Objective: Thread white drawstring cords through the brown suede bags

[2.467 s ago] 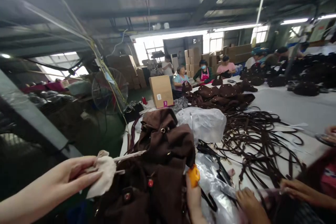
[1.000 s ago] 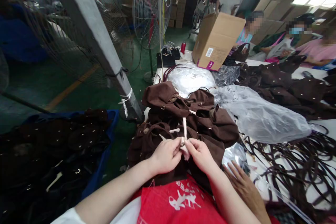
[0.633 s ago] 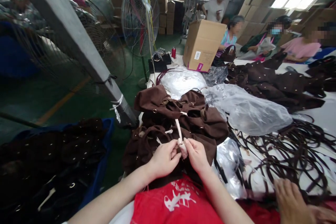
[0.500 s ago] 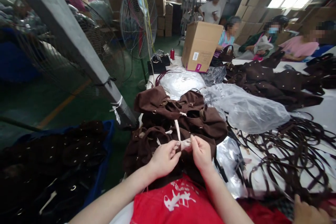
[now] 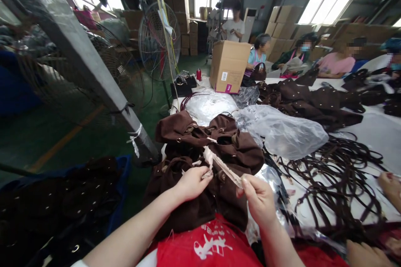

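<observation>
Pale strip (image 5: 223, 167) of paper-like wrapping runs taut from the brown bag (image 5: 216, 150) heaped on the bench (image 5: 369, 129). Left hand (image 5: 191, 182) pinches its near end against the fabric; right hand (image 5: 258, 198) grips the other end and draws it out sideways. Best to keep the pull steady and low, judging by the tension, so the strip peels off whole without tearing beside the plastic bag (image 5: 282, 131).

I see dark brown bags (image 5: 216, 146) with a pale cream strip (image 5: 221, 166), brown straps (image 5: 338, 167) on a white counter (image 5: 376, 133), and a red cloth with white print (image 5: 209, 244).
</observation>
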The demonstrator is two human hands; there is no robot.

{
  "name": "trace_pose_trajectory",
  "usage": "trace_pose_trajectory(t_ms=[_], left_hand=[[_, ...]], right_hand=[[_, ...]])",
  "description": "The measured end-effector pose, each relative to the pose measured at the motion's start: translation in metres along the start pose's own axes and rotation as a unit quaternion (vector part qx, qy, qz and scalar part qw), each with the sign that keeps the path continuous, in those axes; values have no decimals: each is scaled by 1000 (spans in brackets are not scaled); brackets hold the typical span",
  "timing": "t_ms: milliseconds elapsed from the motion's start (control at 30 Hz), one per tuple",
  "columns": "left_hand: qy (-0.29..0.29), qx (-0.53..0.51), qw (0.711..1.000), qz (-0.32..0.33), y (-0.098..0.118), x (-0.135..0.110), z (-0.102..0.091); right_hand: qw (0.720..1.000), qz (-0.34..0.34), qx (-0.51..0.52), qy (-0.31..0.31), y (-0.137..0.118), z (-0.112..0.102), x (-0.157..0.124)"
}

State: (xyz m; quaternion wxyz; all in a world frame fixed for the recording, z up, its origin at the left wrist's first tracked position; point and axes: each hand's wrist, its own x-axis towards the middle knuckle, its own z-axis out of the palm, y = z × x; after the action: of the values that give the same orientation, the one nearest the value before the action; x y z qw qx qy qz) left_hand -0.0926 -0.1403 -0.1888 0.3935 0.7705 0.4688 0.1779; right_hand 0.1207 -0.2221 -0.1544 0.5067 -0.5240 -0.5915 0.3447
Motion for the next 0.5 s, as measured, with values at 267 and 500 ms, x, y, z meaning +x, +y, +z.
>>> trace_pose_trajectory(t_ms=[267,500], left_hand=[[143,-169,975,23,2,-14,-7],[27,-98,993,58,1,-22,3]], right_hand=[[995,-4,-20,-93,-2,18,-6],[989,-9,39,-141,4,41,16]])
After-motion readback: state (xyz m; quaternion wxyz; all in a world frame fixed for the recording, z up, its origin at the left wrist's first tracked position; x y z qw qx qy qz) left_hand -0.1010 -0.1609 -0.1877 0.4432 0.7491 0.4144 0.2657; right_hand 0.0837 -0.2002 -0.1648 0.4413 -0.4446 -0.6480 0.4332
